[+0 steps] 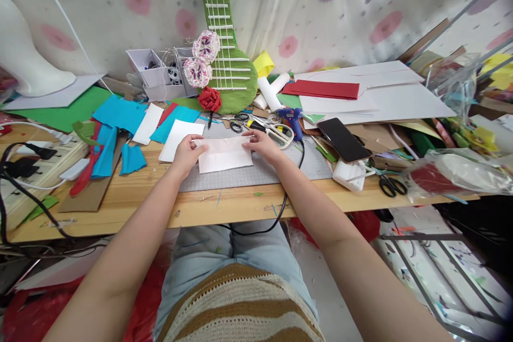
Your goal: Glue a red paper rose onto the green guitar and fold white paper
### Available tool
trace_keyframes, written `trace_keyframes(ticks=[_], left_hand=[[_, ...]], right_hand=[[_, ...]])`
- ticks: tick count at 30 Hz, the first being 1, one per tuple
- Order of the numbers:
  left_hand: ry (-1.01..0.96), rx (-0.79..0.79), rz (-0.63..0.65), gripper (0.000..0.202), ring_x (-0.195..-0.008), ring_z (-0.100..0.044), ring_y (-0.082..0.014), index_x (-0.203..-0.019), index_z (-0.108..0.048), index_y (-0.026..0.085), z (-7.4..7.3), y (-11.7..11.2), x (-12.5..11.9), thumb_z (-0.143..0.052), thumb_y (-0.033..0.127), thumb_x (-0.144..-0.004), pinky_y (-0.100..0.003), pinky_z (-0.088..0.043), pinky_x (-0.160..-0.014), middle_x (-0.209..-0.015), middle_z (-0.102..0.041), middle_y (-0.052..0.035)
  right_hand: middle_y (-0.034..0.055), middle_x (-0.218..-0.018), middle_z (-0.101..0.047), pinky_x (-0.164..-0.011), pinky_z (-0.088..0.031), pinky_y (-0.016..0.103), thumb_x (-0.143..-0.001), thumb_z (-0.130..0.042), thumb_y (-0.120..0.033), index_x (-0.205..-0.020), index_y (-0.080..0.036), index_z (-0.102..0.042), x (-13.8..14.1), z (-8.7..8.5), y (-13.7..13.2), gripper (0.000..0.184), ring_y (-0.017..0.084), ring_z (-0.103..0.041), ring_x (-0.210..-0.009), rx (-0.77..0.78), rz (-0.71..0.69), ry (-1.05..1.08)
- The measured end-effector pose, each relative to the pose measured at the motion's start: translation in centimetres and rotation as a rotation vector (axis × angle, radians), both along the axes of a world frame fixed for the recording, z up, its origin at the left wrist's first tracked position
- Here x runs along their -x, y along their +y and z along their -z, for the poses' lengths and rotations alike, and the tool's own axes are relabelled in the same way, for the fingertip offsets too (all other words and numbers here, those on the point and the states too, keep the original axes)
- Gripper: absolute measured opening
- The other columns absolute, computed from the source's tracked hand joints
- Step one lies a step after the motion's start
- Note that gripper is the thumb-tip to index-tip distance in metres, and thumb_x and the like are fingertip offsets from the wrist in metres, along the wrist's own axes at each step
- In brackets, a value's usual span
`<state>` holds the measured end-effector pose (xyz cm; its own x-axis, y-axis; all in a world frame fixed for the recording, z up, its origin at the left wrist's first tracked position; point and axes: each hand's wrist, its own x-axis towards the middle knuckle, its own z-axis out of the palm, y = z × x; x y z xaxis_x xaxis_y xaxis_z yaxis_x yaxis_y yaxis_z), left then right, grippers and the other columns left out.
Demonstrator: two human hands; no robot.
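Between my two hands is a pale, whitish-pink sheet of paper (225, 156) with a faint crease across it, held just over the grey cutting mat (188, 184). My left hand (189, 153) pinches its upper left corner, thumb on the near face. At the upper right corner, my right hand (260, 145) grips it the same way, thumb and fingers closed on the edge. A white sheet (180, 136) lies just behind my left hand. Beyond my right hand are white-handled scissors (282, 136) and a blue glue gun (294, 122).
A green paper guitar (236, 93) with paper flowers stands at the back. Blue paper pieces (120, 115) and a power strip (44, 171) lie at left. To the right are a black phone (343, 140), black scissors (393, 186) and a red folded strip (321, 89). The glue gun's cord (285, 197) hangs over the table edge.
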<state>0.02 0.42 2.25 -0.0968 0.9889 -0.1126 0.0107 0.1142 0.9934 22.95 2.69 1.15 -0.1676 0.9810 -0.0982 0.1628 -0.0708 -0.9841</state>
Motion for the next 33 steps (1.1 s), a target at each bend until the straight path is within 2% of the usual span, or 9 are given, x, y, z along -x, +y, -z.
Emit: trace_keyframes(ticks=[5,11,13,17,21,24,26,31,33], left_hand=[[-0.025,0.035,0.059,0.051,-0.057,-0.056,-0.012,-0.094,-0.058,0.015,-0.3,-0.1,0.1,-0.075,0.028,-0.048,-0.023,-0.042,-0.053,-0.065,-0.061,0.0029],[-0.075,0.048,0.031,0.049,-0.059,-0.057,-0.0119,-0.094,-0.06,0.014,-0.3,0.2,0.1,-0.074,0.023,-0.048,-0.023,-0.044,-0.056,-0.069,-0.064,0.0007],[-0.044,0.078,0.014,0.048,-0.057,-0.056,-0.0111,-0.095,-0.06,0.014,-0.6,0.3,0.1,-0.074,0.021,-0.05,-0.023,-0.044,-0.055,-0.067,-0.062,0.0018],[0.035,0.148,0.003,0.047,-0.057,-0.056,-0.0105,-0.101,-0.058,0.015,-1.1,0.4,-0.1,-0.071,0.018,-0.055,-0.02,-0.041,-0.05,-0.072,-0.061,0.0004],[0.097,0.136,-0.01,0.054,-0.076,-0.062,-0.0139,-0.118,-0.049,0.018,-0.8,0.3,0.0,-0.064,0.018,-0.066,-0.02,-0.044,-0.053,-0.105,-0.063,-0.0085],[0.182,0.055,0.035,0.054,-0.102,-0.059,-0.0196,-0.121,-0.049,0.02,-0.5,0.1,0.6,-0.057,0.014,-0.068,-0.027,-0.051,-0.068,-0.129,-0.053,-0.0115],[0.247,0.0,0.129,0.058,-0.112,-0.055,-0.0225,-0.121,-0.05,0.021,-0.4,0.0,1.1,-0.052,0.01,-0.064,-0.033,-0.052,-0.079,-0.136,-0.047,-0.0106],[0.486,-0.26,0.359,0.066,-0.136,-0.032,-0.0251,-0.122,-0.051,0.023,-0.2,-0.5,2.3,-0.046,0.006,-0.059,-0.04,-0.045,-0.099,-0.15,-0.025,-0.0069],[0.664,-0.377,0.435,0.063,-0.14,-0.024,-0.0244,-0.12,-0.054,0.024,-0.1,-0.6,2.7,-0.045,0.005,-0.06,-0.043,-0.038,-0.106,-0.151,-0.025,-0.0049]], right_hand=[[-0.0044,-0.066,-0.058,-0.053,-0.036,0.019,-0.056,-0.066,-0.018,-0.085,-0.016,-0.055,0.4,-0.1,-0.1,0.031,0.008,-0.051,-0.057,0.057,0.032,0.147],[-0.0063,-0.063,-0.053,-0.047,-0.034,0.019,-0.061,-0.063,-0.021,-0.096,-0.017,-0.052,0.3,-0.3,-0.4,0.038,0.008,-0.047,-0.051,0.044,-0.002,0.122],[-0.0036,-0.074,-0.056,-0.049,-0.037,0.019,-0.063,-0.062,-0.021,-0.101,-0.017,-0.05,0.1,-0.3,-0.4,0.04,0.007,-0.049,-0.055,0.023,-0.008,0.083],[0.0053,-0.121,-0.053,-0.055,-0.043,0.019,-0.064,-0.053,-0.013,-0.119,-0.021,-0.044,-0.5,-0.8,-0.6,0.055,0.005,-0.052,-0.062,-0.101,-0.007,-0.032],[0.0059,-0.14,-0.041,-0.063,-0.049,0.021,-0.061,-0.04,-0.005,-0.129,-0.025,-0.039,-1.4,-1.6,-1.4,0.071,0.006,-0.057,-0.071,-0.15,-0.157,-0.079],[0.0048,-0.132,-0.05,-0.072,-0.051,0.025,-0.061,-0.038,-0.004,-0.113,-0.02,-0.055,-1.8,-1.5,-2.0,0.057,0.011,-0.059,-0.087,-0.206,-0.329,-0.175],[0.0048,-0.118,-0.06,-0.079,-0.05,0.028,-0.063,-0.04,-0.004,-0.1,-0.018,-0.062,-1.8,-1.1,-2.1,0.045,0.013,-0.058,-0.093,-0.267,-0.362,-0.259],[0.0041,-0.099,-0.067,-0.084,-0.048,0.031,-0.067,-0.049,-0.007,-0.089,-0.017,-0.066,-1.1,0.0,-2.0,0.03,0.013,-0.06,-0.082,-0.347,-0.226,-0.342],[0.0034,-0.092,-0.068,-0.08,-0.048,0.03,-0.068,-0.055,-0.013,-0.083,-0.016,-0.066,-0.8,0.4,-1.9,0.019,0.013,-0.06,-0.076,-0.321,-0.171,-0.304]])
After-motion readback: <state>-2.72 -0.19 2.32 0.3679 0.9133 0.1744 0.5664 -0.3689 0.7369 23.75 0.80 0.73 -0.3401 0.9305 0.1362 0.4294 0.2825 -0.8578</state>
